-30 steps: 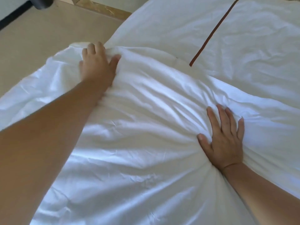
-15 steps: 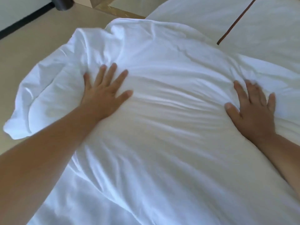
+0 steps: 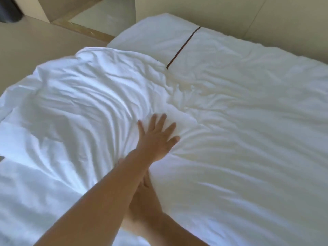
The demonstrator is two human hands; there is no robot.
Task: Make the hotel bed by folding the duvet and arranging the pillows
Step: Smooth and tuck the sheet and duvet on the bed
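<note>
A rumpled white duvet (image 3: pixel 76 107) covers the left and near part of the bed, its folded edge bunched near the middle. My left hand (image 3: pixel 158 137) presses flat on that bunched edge with fingers spread. My right hand (image 3: pixel 142 190) lies on the duvet just below it, mostly hidden under my left forearm; the visible fingers look straight. Flatter white bedding (image 3: pixel 248 103) with a thin brown stripe (image 3: pixel 182 47) spreads over the right and far side. I cannot make out a separate pillow.
Beige floor (image 3: pixel 26 48) lies past the bed's left edge. A gold-trimmed panel (image 3: pixel 85 29) and a dark object (image 3: pixel 8 13) stand at the top left. A beige padded wall (image 3: pixel 230 13) runs behind the bed's far side.
My left hand slid right across the duvet to its bunched middle edge. My right hand moved left and now sits under my left forearm, so my arms cross. The view lifted toward the bed's far side.
</note>
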